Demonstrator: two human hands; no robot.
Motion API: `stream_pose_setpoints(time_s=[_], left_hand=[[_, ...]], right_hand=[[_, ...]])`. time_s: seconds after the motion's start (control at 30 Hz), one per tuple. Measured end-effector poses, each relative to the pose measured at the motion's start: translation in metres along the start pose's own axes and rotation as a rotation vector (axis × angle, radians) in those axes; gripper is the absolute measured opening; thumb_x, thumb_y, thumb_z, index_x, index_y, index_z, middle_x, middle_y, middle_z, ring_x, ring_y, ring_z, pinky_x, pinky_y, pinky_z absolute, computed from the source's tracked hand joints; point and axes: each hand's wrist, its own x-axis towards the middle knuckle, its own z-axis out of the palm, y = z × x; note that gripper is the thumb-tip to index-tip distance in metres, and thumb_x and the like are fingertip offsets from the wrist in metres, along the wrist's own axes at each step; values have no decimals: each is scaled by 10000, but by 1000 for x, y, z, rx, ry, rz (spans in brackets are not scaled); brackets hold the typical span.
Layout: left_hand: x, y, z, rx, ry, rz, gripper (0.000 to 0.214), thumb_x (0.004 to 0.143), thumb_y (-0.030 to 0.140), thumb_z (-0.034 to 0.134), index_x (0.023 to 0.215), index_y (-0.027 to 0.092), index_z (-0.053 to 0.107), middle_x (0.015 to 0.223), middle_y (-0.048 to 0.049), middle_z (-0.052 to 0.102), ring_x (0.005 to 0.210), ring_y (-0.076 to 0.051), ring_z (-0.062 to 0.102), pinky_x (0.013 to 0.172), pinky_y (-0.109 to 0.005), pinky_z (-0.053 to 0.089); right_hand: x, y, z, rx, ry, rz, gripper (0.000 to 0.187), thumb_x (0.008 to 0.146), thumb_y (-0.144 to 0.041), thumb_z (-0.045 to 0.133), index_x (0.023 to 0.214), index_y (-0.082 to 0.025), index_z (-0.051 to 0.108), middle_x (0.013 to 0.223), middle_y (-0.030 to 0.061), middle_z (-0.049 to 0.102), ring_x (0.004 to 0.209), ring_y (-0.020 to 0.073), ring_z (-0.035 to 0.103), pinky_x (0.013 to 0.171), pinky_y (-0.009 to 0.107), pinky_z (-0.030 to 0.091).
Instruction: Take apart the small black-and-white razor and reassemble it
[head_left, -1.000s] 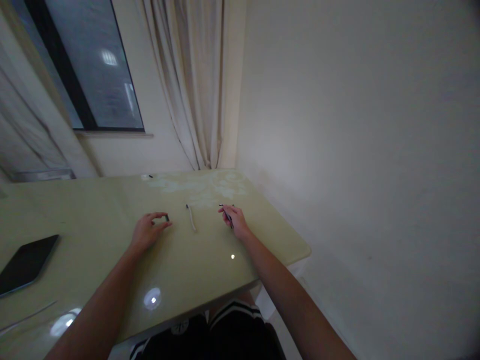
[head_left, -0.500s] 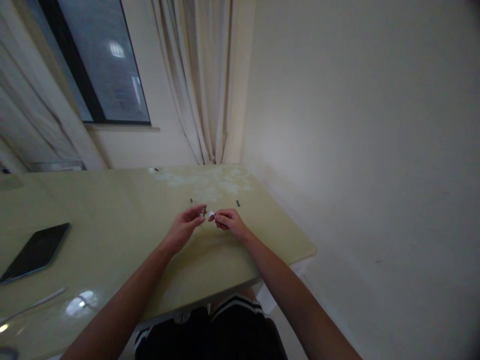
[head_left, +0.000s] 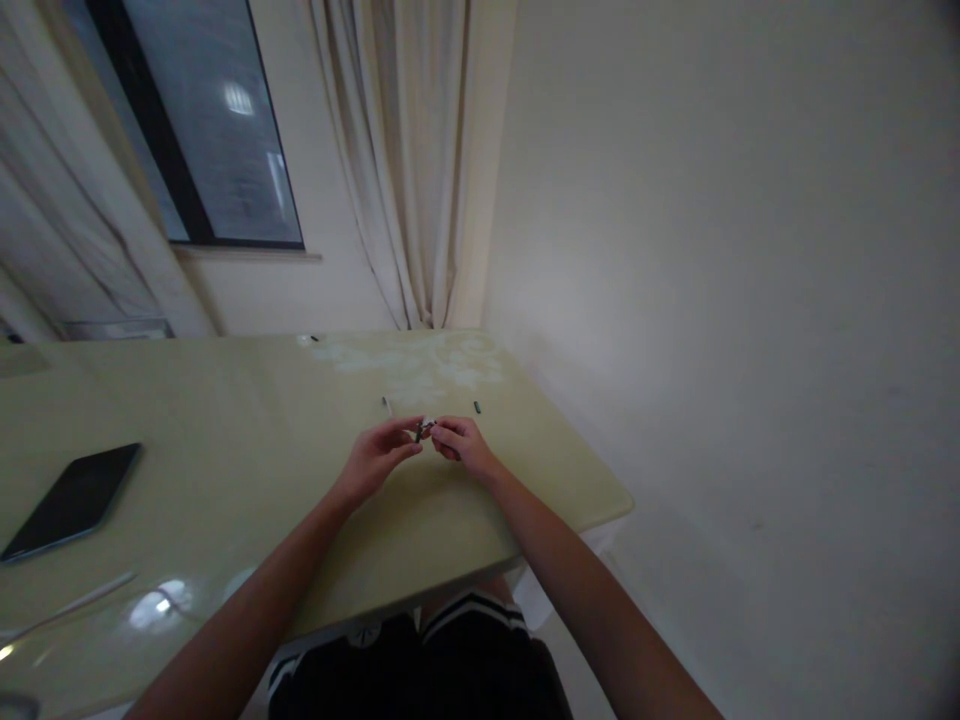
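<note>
My left hand [head_left: 375,458] pinches a small dark piece [head_left: 418,434] between thumb and fingers. Right beside it, my right hand [head_left: 465,446] is closed on a small white-and-dark piece [head_left: 428,423], mostly covered by the fingertips. Both pieces meet or nearly meet above the table; whether they are joined is too small to tell. Just beyond the left fingers lies a thin white stick with a dark end [head_left: 386,404]. Past the right hand rests a short dark piece [head_left: 477,407].
The glossy yellowish table [head_left: 247,420] reaches a wall on the right. A dark tablet [head_left: 71,500] and a white cable [head_left: 82,603] lie at the left. Near the back edge is another tiny dark thing [head_left: 314,339]. Curtains [head_left: 412,170] hang behind.
My left hand has moved slightly right, bringing its dark piece up to the white-and-dark piece in my right hand. The right hand has hardly moved.
</note>
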Motion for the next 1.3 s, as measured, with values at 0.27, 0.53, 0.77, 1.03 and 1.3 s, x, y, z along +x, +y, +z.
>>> stream_pose_setpoints(time_s=[0.27, 0.53, 0.77, 1.03, 1.3], left_hand=[[-1, -8, 4, 244, 36, 293, 363, 852, 334, 787, 1206, 259, 751, 1023, -43, 704, 807, -162, 720, 772, -308, 608], [-4, -6, 8, 237, 54, 326, 310, 868, 378, 773, 1146, 243, 747, 1072, -47, 662, 801, -169, 756, 785, -332, 649], [-2, 2, 10, 125, 69, 152, 550, 757, 463, 849, 1235, 234, 702, 1054, -58, 707, 795, -172, 725, 762, -348, 628], [-2, 6, 4, -26, -3, -248, 525, 798, 663, 726, 817, 139, 756, 600, 1, 587, 532, -107, 489, 515, -229, 351], [-4, 3, 2, -48, -82, -255, 488, 746, 556, 826, 1036, 165, 811, 774, -34, 701, 611, -113, 513, 574, -239, 379]], right_hand=[[2, 2, 5, -20, 65, 60, 366, 699, -464, 853, 856, -158, 729, 606, -61, 472, 504, 71, 309, 475, 242, 208], [3, 8, 4, -86, 86, 26, 410, 702, -513, 853, 875, -151, 770, 644, -32, 544, 562, 99, 408, 527, 249, 281], [2, 6, 2, -185, 122, -59, 423, 726, -525, 829, 888, -141, 759, 674, -21, 562, 628, 121, 463, 605, 255, 355], [-3, 2, 1, -468, 132, -201, 341, 782, -478, 784, 713, -184, 625, 629, -44, 463, 572, 106, 391, 559, 244, 319], [-4, 0, 2, -525, 60, -282, 237, 810, -410, 755, 853, -186, 689, 717, -14, 540, 614, 124, 468, 585, 247, 360]])
